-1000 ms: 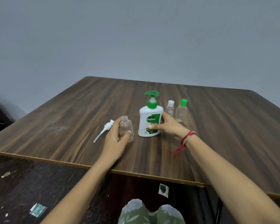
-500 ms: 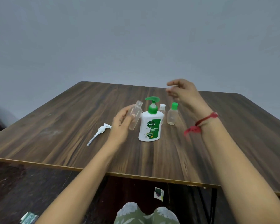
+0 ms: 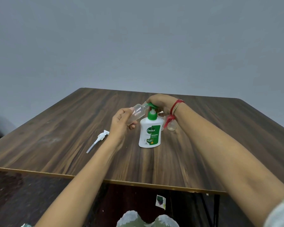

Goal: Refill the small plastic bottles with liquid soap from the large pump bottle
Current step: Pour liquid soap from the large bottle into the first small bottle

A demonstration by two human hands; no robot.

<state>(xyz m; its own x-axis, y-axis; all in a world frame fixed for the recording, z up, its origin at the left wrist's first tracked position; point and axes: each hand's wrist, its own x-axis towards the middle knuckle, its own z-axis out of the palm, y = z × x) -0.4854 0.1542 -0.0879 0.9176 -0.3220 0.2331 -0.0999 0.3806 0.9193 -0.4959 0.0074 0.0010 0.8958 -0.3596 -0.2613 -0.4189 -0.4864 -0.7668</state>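
A white pump bottle [image 3: 150, 133] with a green label and green pump head stands upright on the wooden table [image 3: 56, 145]. My left hand [image 3: 121, 123] grips a small clear open bottle [image 3: 138, 112], tilted so its mouth meets the green spout. My right hand [image 3: 161, 102] rests on top of the pump head, fingers bent over it. Another small clear bottle [image 3: 171, 125] stands behind the pump bottle, mostly hidden by my right wrist and its red thread.
A white spray-pump cap with its dip tube [image 3: 97, 141] lies on the table left of my left forearm. The table's front edge [image 3: 138, 183] runs across below my arms. A grey wall stands behind the table.
My left hand has lifted and tilted the small bottle up to the spout. My right hand has come down from mid-air onto the pump head.
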